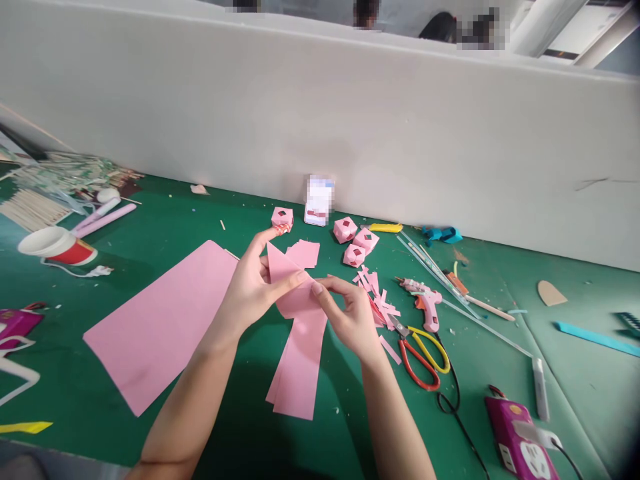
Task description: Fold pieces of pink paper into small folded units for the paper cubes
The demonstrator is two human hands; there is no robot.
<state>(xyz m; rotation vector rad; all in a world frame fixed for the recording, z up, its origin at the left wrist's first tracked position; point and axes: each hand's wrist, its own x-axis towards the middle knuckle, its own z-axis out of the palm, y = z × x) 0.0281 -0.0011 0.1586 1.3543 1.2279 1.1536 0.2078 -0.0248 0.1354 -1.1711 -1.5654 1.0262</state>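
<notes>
A folded piece of pink paper (281, 270) is held up between both hands, its pointed corner toward the top. My left hand (253, 283) grips it from the left, thumb pressed across its front. The thumb and index finger of my right hand (349, 312) pinch its right edge. Below the held piece, pink paper strips (303, 373) lie overlapping on the table. A stack of small pink paper pieces (307, 253) sits just behind my hands. Left of them lies a large pink sheet (160, 327). Several folded pink paper boxes (345, 230) with diamond-shaped openings stand farther back.
A phone (318, 203) leans on the white partition (320, 100). To the right are pink scraps (385, 308), scissors (420, 363), a glue gun (426, 300), a yellow cutter (385, 228) and a purple power strip (517, 427). A paper cup (55, 245) and wooden sticks (33, 210) are left.
</notes>
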